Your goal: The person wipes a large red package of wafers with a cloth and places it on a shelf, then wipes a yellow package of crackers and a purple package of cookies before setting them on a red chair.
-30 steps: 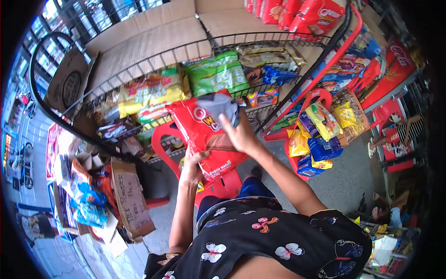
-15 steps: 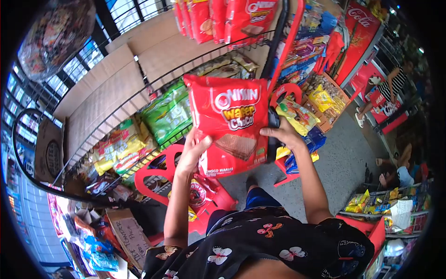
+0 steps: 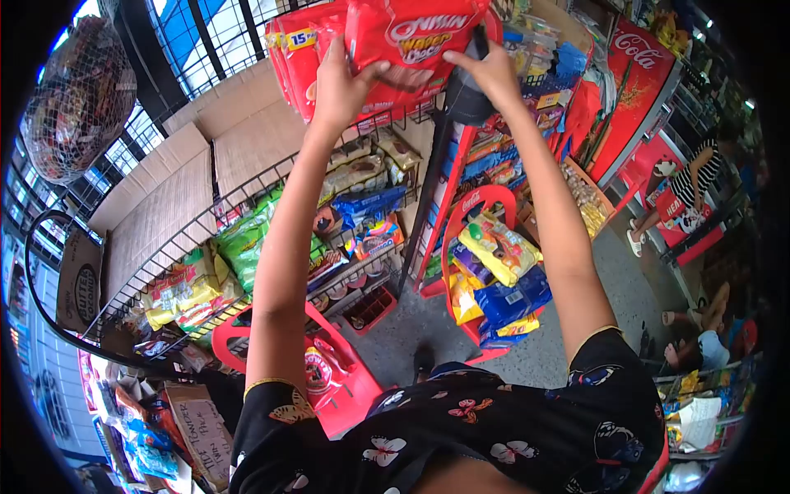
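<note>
Between both hands is a red pack of wafers (image 3: 424,37) labelled "Nissin Wafer Choco", raised at the rack's top shelf. My left hand (image 3: 346,90) grips its left side, thumb over the front, alongside similar red wafer packs (image 3: 300,58) standing there. At the pack's right edge is my right hand (image 3: 491,76), its thumb on the front and fingers mostly hidden behind. A black object (image 3: 471,97), whose kind I cannot make out, sits just below the right hand. Both arms stretch up and forward.
Below runs the wire rack (image 3: 239,193) with cardboard (image 3: 164,177) and green packs (image 3: 247,239). Red chairs flank the floor; the right chair (image 3: 485,198) bears several snack packs (image 3: 514,288). A person in a striped top (image 3: 699,169) is farther right.
Both hands have lifted the wafer pack from chest level up and forward to the top shelf, beside the other red packs. The view has shifted slightly.
</note>
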Demonstrator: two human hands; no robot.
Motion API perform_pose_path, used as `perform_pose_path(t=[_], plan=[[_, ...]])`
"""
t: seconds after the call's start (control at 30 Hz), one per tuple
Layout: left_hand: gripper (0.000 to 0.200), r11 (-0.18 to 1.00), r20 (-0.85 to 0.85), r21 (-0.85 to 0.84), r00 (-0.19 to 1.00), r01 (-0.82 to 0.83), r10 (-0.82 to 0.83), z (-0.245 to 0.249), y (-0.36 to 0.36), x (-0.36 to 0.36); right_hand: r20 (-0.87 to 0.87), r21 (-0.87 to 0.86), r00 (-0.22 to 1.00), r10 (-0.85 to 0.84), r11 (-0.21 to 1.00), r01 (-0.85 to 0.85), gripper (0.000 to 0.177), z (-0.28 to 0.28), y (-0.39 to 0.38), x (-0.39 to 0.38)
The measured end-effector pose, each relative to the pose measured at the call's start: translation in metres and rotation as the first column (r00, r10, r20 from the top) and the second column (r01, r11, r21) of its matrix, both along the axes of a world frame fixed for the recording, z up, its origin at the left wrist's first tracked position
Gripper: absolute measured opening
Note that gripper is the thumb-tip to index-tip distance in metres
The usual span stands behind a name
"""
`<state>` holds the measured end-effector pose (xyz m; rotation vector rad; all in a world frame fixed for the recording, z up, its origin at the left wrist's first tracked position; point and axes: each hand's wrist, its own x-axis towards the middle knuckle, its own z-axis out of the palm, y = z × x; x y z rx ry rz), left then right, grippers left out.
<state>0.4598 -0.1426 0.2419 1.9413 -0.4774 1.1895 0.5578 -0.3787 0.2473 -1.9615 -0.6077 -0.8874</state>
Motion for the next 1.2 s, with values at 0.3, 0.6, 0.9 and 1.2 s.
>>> perform_pose_path(t=[0.3,0.6,0.9,1.2], plan=[[0.048,0.997,0.093,-0.068,0.996,0.023,-0.017,-0.008,0.035,0.049,0.077,-0.243,0.975,-0.207,0.945,0.219,0.068,0.004,0.044,0.021],[0.114,0.925,-0.142,0.218,0.927,-0.312,0.347,-0.041,0.016,0.017,0.001,-0.316,0.994,-0.106,0.943,0.101,0.078,-0.028,0.034,-0.005],[0.118,0.881,-0.078,0.252,0.899,-0.401,0.431,-0.045,0.009,0.028,0.164,-0.224,0.985,-0.059,0.97,0.095,0.079,-0.046,0.045,0.016],[0.114,0.868,-0.044,0.257,0.892,-0.426,0.451,-0.049,0.003,0.022,0.131,-0.25,0.989,-0.072,0.963,0.103,0.076,-0.05,0.042,0.01]])
